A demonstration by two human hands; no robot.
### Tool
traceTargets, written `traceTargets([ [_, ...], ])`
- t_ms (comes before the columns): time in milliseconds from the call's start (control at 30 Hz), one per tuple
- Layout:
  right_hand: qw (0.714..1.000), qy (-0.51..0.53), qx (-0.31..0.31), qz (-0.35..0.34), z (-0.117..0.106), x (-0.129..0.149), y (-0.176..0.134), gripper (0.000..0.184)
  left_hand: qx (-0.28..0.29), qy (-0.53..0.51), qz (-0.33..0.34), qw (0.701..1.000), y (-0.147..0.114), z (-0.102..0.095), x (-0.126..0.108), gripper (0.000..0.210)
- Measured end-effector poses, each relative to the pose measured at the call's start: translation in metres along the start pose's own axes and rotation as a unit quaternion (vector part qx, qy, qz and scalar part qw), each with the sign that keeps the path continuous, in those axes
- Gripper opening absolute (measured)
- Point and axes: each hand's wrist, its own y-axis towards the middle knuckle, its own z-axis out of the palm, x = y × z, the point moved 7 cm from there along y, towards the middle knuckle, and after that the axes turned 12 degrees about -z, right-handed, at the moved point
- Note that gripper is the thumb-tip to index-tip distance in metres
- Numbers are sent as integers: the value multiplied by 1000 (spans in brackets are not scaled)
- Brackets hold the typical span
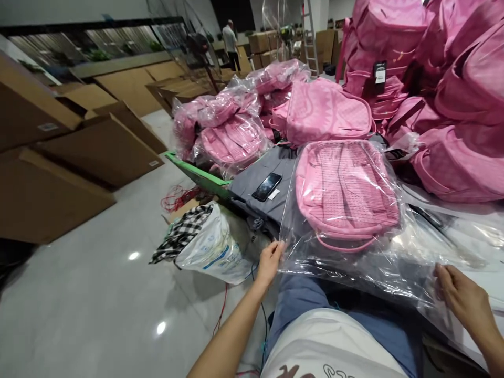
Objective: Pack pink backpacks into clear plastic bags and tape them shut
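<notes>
A pink backpack (348, 189) lies on the table in front of me, inside a clear plastic bag (311, 257). Its straps face up and its top handle points toward me. My left hand (271, 257) pinches the near left corner of the bag. At the near right side, my right hand (459, 291) is closed on the bag's edge. Between the hands, the near end of the bag extends past the backpack. A black phone (267, 187) rests on grey cloth (250, 181) to the left of the backpack.
Bagged pink backpacks (236, 139) are heaped behind left, an unbagged one (328, 113) lies just beyond, and more (464, 157) are piled at right. A white sack (220, 249) with checked cloth stands on the floor. Cardboard boxes (90, 142) line the left; a person (230, 44) stands far back.
</notes>
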Motion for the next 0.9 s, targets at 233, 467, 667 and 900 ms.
traceTargets([
  [233,993,115,24,27,12,-17,8,69,64,-44,-30,997,22,-10,6,72],
  [467,971,-97,-60,-208,-29,0,-38,37,-37,302,361,882,2,-34,-15,31],
  [667,979,106,-10,-171,-31,7,-36,28,147,378,411,817,-18,-17,-32,30],
  [900,916,328,-231,-7,-6,25,2,47,158,158,186,957,1,-25,-52,51],
])
